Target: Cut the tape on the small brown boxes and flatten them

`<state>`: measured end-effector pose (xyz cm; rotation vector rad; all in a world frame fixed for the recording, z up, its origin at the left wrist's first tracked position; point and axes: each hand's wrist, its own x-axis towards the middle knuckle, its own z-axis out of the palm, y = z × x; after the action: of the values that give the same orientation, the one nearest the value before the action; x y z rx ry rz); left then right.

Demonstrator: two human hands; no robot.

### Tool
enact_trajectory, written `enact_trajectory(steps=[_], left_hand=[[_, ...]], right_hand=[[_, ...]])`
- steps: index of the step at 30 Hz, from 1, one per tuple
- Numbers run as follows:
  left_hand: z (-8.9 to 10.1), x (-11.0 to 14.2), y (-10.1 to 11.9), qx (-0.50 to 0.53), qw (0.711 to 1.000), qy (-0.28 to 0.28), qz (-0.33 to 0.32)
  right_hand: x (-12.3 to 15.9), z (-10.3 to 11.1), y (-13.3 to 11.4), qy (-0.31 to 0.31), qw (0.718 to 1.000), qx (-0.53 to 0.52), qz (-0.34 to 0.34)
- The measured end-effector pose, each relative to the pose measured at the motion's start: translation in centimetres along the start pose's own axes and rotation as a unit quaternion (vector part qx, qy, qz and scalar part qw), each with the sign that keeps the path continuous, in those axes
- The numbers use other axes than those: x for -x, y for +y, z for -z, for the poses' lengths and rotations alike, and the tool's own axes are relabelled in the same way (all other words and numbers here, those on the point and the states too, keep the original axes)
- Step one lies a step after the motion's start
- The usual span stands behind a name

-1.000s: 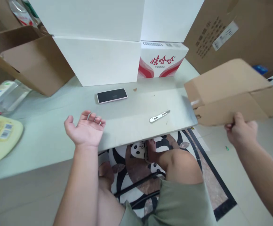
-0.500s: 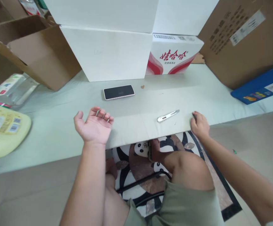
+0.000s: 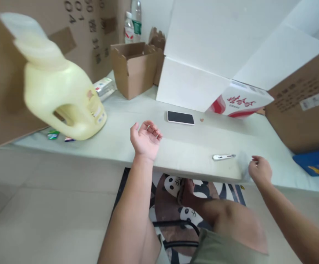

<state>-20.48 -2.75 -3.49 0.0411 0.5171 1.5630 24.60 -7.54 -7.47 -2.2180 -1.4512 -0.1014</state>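
My left hand (image 3: 146, 141) is raised palm up over the front of the table, fingers apart and slightly curled, holding nothing. A phone (image 3: 180, 117) with a dark screen lies behind it. My right hand (image 3: 260, 169) is by the table's front edge, its fingers curled closed. What it holds, if anything, cannot be made out; a faint greyish blur shows just left of it. Between my hands, closer to the right one, lies a white utility knife (image 3: 223, 157).
A large pale yellow jug (image 3: 66, 88) stands on the left. Behind are a small open cardboard box (image 3: 137, 73), bottles (image 3: 133, 25), white panels (image 3: 189, 84) and a red-and-white carton (image 3: 240, 101). To the right are a big cardboard box (image 3: 305, 106) and a blue package (image 3: 317, 162).
The view has swung left, so things sit farther right and the whole yellow jug shows. My left hand stays open, my right hand closed; the phone and knife lie where they were.
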Motion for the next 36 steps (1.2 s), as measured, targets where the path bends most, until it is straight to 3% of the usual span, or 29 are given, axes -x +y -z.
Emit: enact_trajectory(steps=[3, 6, 9, 11, 13, 15, 17, 20, 22, 24, 27, 29, 31, 33, 34, 36], left_hand=[[0.8, 0.2, 2.3, 0.015, 1.0, 0.022, -0.01], [1.4, 0.3, 4.1, 0.036, 0.998, 0.032, -0.027], [2.0, 0.2, 5.2, 0.055, 0.997, 0.035, -0.038], [2.3, 0.2, 5.7, 0.056, 0.997, 0.034, -0.038], [2.6, 0.1, 6.1, 0.052, 0.997, 0.032, -0.04], [2.7, 0.0, 6.5, 0.048, 0.997, 0.033, -0.047], [2.7, 0.0, 6.8, 0.049, 0.997, 0.036, -0.05], [2.4, 0.0, 7.0, 0.056, 0.997, 0.037, -0.048], [2.3, 0.1, 6.9, 0.052, 0.997, 0.031, -0.045], [2.3, 0.1, 6.6, 0.032, 0.997, 0.027, -0.059], [2.9, 0.0, 6.1, -0.037, 0.981, 0.085, -0.172], [3.4, -0.1, 5.8, -0.116, 0.934, 0.163, -0.296], [3.8, 0.0, 5.7, -0.18, 0.869, 0.213, -0.409], [3.7, 0.3, 5.5, -0.203, 0.839, 0.188, -0.469], [3.5, 0.6, 5.3, -0.206, 0.852, 0.142, -0.461], [2.7, 1.1, 4.6, -0.209, 0.908, 0.009, -0.364]], right_hand=[[-1.4, -2.1, -7.7, -0.009, 0.997, -0.049, 0.055], [-2.4, -5.9, -18.8, -0.072, 0.977, -0.108, 0.168], [-3.4, -9.4, -31.8, -0.126, 0.909, -0.172, 0.357], [-4.4, -10.9, -40.1, -0.112, 0.866, -0.182, 0.452], [-5.6, -12.0, -47.0, -0.086, 0.842, -0.173, 0.505], [-6.9, -13.1, -52.0, -0.072, 0.842, -0.15, 0.512], [-8.2, -14.3, -54.7, -0.075, 0.862, -0.132, 0.483], [-9.5, -16.1, -55.0, -0.067, 0.873, -0.153, 0.458], [-9.6, -16.5, -53.4, -0.056, 0.867, -0.169, 0.465], [-8.8, -15.7, -50.9, -0.054, 0.865, -0.165, 0.47], [-5.8, -11.6, -45.8, -0.048, 0.861, -0.146, 0.484], [-2.8, -7.7, -41.7, -0.035, 0.864, -0.12, 0.488], [0.5, -3.4, -36.9, 0.0, 0.867, -0.117, 0.484], [3.8, 0.5, -31.8, 0.032, 0.859, -0.157, 0.486], [5.4, 2.0, -29.3, 0.043, 0.852, -0.188, 0.486], [8.1, 4.1, -24.4, 0.081, 0.855, -0.232, 0.456]])
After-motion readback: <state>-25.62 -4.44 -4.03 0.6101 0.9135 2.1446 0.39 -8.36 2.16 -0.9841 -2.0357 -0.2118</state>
